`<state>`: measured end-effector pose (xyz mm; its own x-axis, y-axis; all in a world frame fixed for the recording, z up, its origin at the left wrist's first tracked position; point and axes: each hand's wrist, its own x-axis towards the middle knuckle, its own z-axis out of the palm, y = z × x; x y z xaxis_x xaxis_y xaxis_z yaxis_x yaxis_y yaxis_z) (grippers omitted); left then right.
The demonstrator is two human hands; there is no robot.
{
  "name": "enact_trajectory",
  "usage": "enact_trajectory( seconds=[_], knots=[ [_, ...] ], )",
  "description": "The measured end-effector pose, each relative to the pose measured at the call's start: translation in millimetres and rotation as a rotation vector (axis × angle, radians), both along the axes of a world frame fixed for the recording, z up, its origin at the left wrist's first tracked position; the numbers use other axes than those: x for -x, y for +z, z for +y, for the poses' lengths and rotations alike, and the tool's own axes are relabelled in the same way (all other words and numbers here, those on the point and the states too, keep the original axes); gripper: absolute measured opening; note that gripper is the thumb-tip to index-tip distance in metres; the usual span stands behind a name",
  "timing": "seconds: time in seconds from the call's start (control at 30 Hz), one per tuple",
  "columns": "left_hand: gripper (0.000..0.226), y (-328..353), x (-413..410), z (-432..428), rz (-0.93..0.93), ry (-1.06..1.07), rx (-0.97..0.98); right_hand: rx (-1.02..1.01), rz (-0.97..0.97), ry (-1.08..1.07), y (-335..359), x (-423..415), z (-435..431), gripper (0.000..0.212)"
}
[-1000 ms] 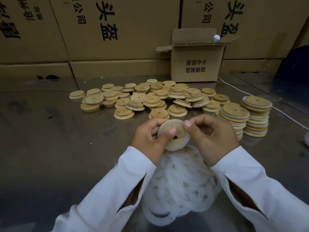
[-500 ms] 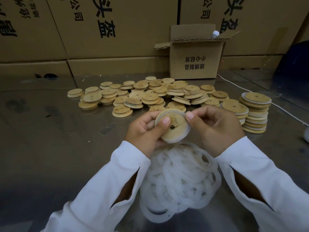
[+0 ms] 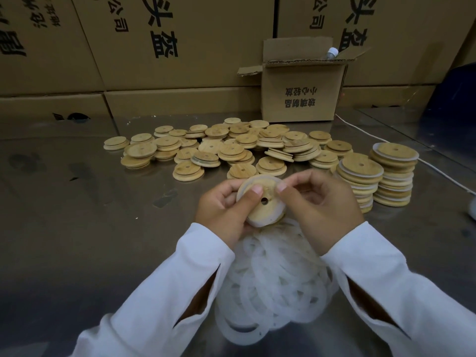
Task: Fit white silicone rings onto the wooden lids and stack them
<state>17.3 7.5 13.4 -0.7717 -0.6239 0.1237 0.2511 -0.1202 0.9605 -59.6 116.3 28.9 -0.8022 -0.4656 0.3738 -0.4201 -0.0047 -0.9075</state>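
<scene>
Where thumbs cover it, ringed wooden lid point(image 3: 265, 207) half hidden between left hand point(image 3: 226, 210), right hand point(image 3: 319, 210)

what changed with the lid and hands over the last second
Both hands, left and right, keep hold of the lid above the ring pile. They have tipped it so its face with the hole turns more toward the camera, the white ring staying around its edge. The loose lids and the two stacks stayed as they were.
</scene>
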Motion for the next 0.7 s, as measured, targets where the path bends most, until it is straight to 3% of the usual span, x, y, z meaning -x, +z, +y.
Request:
enact_trajectory(
  seconds=[0.1,0.2,0.53,0.7],
  knots=[
    [0.007,1,1,0,0.015,0.035,-0.024,-0.201,0.277,-0.117,-8,-8,-1,0.029],
    [0.006,1,2,0,0.056,0.053,-0.067,-0.191,0.399,-0.193,-9,-12,-2,0.019],
    [0.034,-1,0,0,0.032,-0.030,0.019,-0.166,0.397,-0.180,-3,-6,4,0.009],
    [0.025,3,-2,-4,0.027,0.007,0.133,-0.165,0.124,-0.131,5,1,8,0.011]
  ],
)
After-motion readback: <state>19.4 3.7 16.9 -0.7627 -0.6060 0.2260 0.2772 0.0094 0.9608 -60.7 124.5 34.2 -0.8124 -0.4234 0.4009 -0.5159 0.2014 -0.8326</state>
